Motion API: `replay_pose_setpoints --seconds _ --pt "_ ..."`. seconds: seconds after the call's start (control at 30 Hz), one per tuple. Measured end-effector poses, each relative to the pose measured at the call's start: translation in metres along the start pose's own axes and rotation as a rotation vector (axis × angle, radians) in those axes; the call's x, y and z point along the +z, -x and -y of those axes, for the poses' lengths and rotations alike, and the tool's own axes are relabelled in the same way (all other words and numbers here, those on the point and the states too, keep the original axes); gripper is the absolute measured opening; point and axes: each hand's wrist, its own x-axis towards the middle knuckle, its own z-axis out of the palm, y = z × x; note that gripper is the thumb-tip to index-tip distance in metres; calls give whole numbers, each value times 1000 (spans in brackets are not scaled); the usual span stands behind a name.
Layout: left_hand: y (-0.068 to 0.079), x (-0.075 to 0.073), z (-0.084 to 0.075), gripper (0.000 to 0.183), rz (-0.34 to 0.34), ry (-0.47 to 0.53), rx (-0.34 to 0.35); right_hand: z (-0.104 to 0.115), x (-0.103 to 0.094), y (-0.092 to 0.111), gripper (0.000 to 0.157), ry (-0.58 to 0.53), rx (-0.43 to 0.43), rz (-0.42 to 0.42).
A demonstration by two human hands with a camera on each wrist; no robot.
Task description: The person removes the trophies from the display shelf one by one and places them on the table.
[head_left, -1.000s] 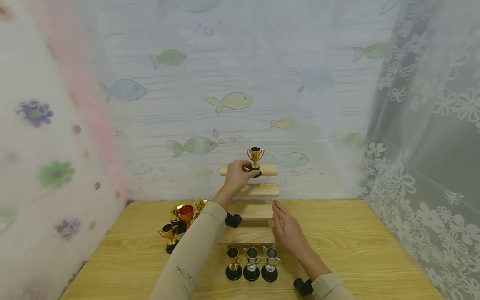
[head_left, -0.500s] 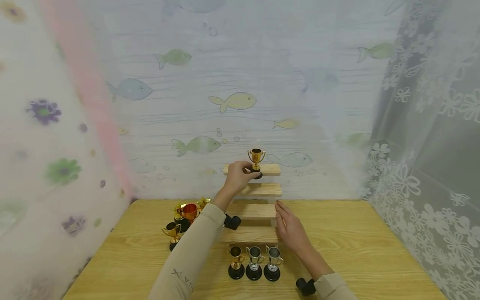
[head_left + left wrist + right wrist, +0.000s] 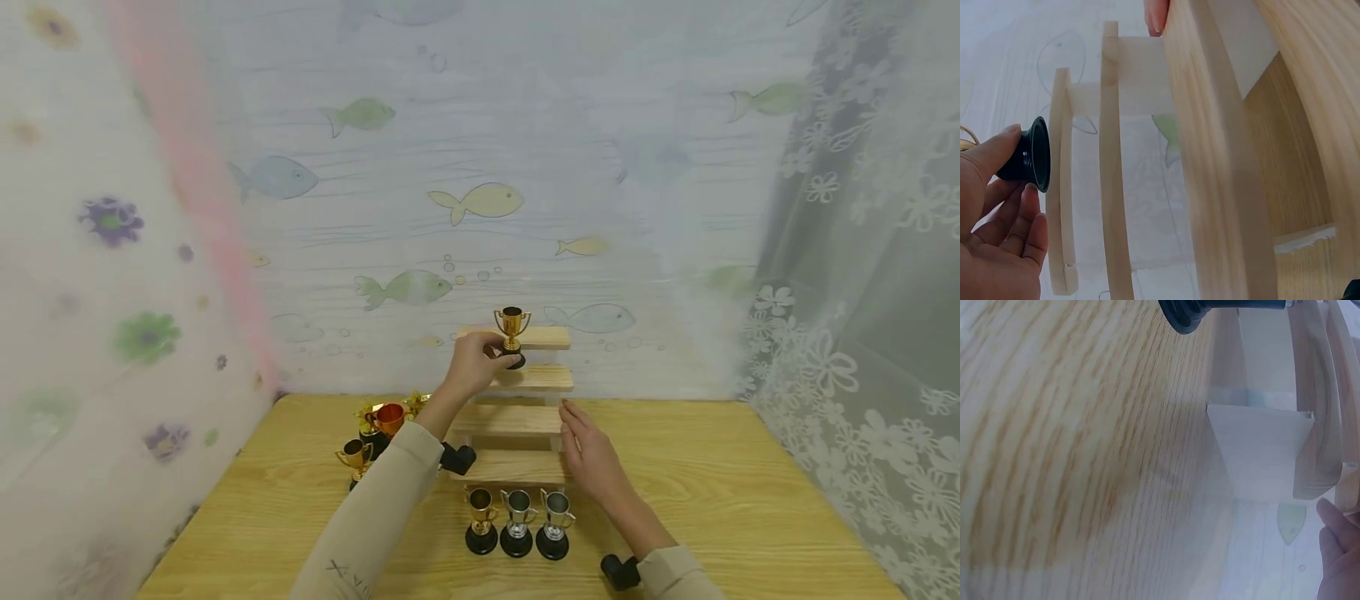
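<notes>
In the head view my left hand (image 3: 474,367) pinches a small gold trophy cup (image 3: 512,327) by its black base. The cup is upright before the top boards of a stepped wooden stand (image 3: 517,421). In the left wrist view the black base (image 3: 1036,155) is close to the edge of the top board (image 3: 1060,187); whether they touch I cannot tell. My right hand (image 3: 592,454), fingers extended, lies along the stand's right side. Its fingertips (image 3: 1330,512) are at a board's end in the right wrist view.
A gold cup (image 3: 481,522) and two silver cups (image 3: 517,522) stand in a row before the stand. At left is a group of trophies, with a red cup (image 3: 390,418) and a gold cup (image 3: 354,457), partly behind my left sleeve. A fish-patterned curtain (image 3: 480,250) hangs behind.
My left hand has brought the gold trophy cup slightly down and left relative to the stand's top board. The right hand keeps its place at the stand's side. The head view has turned slightly left.
</notes>
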Motion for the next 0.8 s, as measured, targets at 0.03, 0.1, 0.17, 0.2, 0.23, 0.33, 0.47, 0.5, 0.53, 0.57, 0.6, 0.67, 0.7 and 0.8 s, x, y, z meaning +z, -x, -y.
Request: replay_pose_setpoints --seconds 0.03,0.1,0.17,0.2,0.23,0.33,0.47,0.5,0.53,0.57,0.6,0.67,0.7,0.8 --pt "2 -1 1 36 2 -1 -2 0 0 0 39 0 0 2" --pt "5 -1 3 37 6 3 -4 1 0 -1 39 -1 -1 4" --pt "8 -1 6 38 9 10 -7 2 0 -1 39 -3 -2 6" --pt "10 0 7 39 10 11 -2 2 0 0 39 -4 -3 7" --pt "12 0 9 39 11 13 2 2 1 0 39 -3 -4 7" --pt "19 1 12 38 19 14 14 3 1 1 38 -5 -2 4" --pt "29 0 13 34 28 23 25 3 1 1 38 -3 2 -3" --pt "31 -1 13 34 28 26 24 3 1 1 39 -3 1 -4" --pt "33 -1 13 34 27 28 27 3 1 1 38 -3 -3 -5" --pt "35 -2 14 34 27 31 26 2 1 1 38 -2 -2 -4" --pt "37 -2 14 35 25 31 26 2 1 1 39 -3 1 -1" --pt "41 -3 16 35 22 33 23 1 1 1 39 -2 1 -1" --pt "43 -3 17 35 21 32 22 1 1 1 39 -2 0 -1" --pt "49 -4 21 35 19 34 15 -1 1 0 38 -8 2 0"
